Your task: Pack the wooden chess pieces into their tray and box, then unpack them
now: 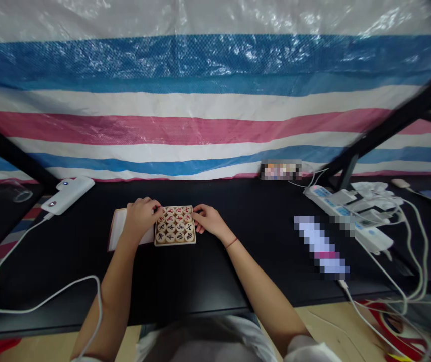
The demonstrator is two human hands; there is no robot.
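A small shallow box (175,244) of Chinese chess pieces (179,228) lies on the black table. The round pale pieces sit in rows, the far ones marked in red and the near ones in black. My left hand (140,218) has its fingers curled at the box's left side, its fingertips by the far left corner. Against the right edge, the bent fingers of my right hand (209,220) grip the box. Partly under my left hand is a flat open lid (118,231) with a white inside.
A white power bank (68,195) with a cable stands at the left, near a clear cup (21,192). To the right are a blurred-out phone (321,247), a power strip (351,216) and tangled cables. Striped sheeting (200,128) hangs behind the table (215,281).
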